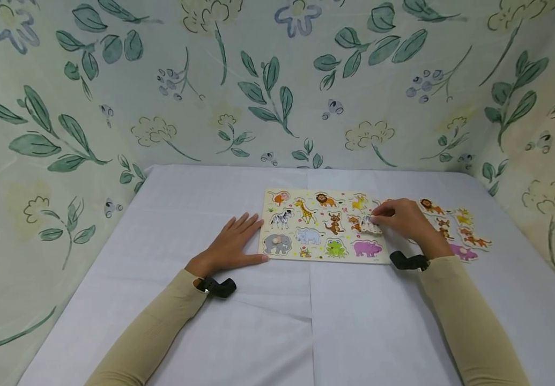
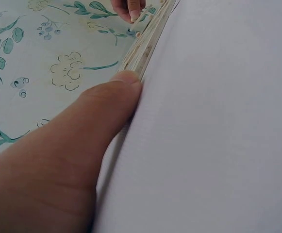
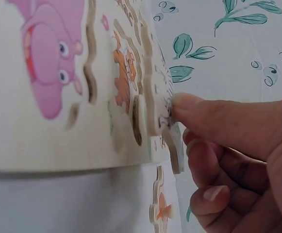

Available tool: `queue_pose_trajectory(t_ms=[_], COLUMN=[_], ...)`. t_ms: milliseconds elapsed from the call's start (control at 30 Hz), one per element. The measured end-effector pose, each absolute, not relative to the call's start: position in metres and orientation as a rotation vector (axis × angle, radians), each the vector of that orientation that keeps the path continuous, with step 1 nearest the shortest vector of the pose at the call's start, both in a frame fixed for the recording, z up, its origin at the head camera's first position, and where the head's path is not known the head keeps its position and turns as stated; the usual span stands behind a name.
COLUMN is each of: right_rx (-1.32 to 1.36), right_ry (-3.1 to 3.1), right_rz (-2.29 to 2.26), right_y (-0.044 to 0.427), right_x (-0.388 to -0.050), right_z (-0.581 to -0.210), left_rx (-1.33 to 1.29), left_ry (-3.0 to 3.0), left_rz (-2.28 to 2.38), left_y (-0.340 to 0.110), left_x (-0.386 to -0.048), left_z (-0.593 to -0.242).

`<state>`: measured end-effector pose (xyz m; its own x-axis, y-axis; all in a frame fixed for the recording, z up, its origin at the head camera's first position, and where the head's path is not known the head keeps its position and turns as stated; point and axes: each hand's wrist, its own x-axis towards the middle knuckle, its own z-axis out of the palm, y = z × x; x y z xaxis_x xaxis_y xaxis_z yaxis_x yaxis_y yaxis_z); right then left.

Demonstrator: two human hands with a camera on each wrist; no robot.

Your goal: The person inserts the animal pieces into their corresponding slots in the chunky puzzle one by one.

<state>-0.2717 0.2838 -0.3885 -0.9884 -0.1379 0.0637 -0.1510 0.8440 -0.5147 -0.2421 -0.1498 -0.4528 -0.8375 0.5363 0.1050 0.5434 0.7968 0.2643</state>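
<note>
A wooden animal puzzle board (image 1: 323,260) lies flat on the white cloth. My left hand (image 1: 231,244) rests spread on the cloth at its left side, fingertips and thumb touching the edge; the left wrist view has the thumb (image 2: 92,126) against that edge. Over the board's right part, my right hand (image 1: 405,222) pinches a zebra piece (image 1: 370,227) between thumb and fingers. In the right wrist view this zebra piece (image 3: 156,99) is held just off the board face, beside the tiger picture (image 3: 124,73). An elephant piece (image 1: 277,244) with a knob sits in the lower left recess.
Right of the board lie several loose pieces, among them a lion (image 1: 430,206), a kangaroo (image 1: 443,228), a tiger (image 1: 474,238) and a purple hippo (image 1: 464,252). White cloth (image 1: 258,327) covers the table. Floral curtains (image 1: 277,107) hang behind and at both sides.
</note>
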Motion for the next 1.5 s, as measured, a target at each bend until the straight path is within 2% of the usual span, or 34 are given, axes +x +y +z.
queue_pose_trajectory(t_ms=[633, 1500], right_rx=[0.362, 0.562], right_ry=[-3.007, -2.900], right_rz=[0.848, 0.922], right_y=[0.269, 0.226], right_x=[-0.280, -0.295], right_z=[-0.384, -0.390], left_rx=[-0.865, -0.864], left_ry=[-2.982, -2.967], left_rz=[-0.448, -0.466], left_y=[-0.149, -0.148], left_x=[-0.240, -0.240], left_z=[-0.449, -0.452])
